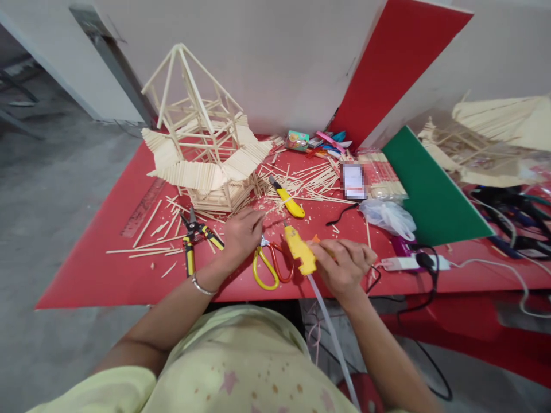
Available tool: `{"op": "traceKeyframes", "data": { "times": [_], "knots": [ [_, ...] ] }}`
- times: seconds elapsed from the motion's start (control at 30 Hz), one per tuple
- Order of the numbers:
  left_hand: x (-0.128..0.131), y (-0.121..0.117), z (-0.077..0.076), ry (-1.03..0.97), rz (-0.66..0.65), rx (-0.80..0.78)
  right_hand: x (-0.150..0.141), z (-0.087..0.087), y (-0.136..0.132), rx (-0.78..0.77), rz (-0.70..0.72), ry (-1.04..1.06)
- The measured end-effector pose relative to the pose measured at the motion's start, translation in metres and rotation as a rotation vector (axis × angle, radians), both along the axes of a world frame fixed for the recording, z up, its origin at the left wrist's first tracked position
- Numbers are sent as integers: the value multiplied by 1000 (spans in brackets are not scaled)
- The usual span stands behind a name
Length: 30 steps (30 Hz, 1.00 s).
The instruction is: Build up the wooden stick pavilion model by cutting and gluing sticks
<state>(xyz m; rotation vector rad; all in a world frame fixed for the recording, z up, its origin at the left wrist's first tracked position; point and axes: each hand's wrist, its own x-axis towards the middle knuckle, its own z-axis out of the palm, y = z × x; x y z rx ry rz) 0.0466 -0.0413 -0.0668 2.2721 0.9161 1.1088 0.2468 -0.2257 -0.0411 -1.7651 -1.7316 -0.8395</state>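
Observation:
My right hand (pixel 344 264) is wrapped round a yellow hot glue gun (pixel 300 250), its nozzle pointing away from me and a long clear glue stick (pixel 329 327) trailing from its back. My left hand (pixel 244 234) is closed in a pinch left of the nozzle; whatever lies between its fingertips is too small to make out. Scissors (pixel 266 268) with one yellow and one red handle lie between the hands. Beyond them rests a yellow utility knife (pixel 289 198). Behind my left hand stands a model house frame (pixel 210 149) of thin wooden sticks, with a pointed roof frame and flared stick panels.
Yellow-and-black pliers (pixel 189 246) and a ruler (pixel 140 212) lie left on the red table (pixel 94 258). Loose sticks (pixel 314 175) are scattered behind. A phone (pixel 353 181), a plastic bag (pixel 390 217), a green board (pixel 430 189) and a white power strip (pixel 413 263) with cables are at right.

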Motion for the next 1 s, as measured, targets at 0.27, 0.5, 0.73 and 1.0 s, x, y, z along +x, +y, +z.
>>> {"op": "traceKeyframes", "data": {
  "times": [0.27, 0.5, 0.73, 1.0],
  "knots": [
    [8, -4, 0, -102, -113, -362, -22, 6, 30, 47, -198, 917],
    [9, -15, 2, -154, -190, -558, -33, -24, 50, 126, -201, 981],
    [6, -23, 9, -383, -247, -1081, -31, -48, 41, 143, -246, 855],
    [2, -17, 12, -452, -181, -1219, -28, -34, 37, 189, -232, 812]
  ]
}}
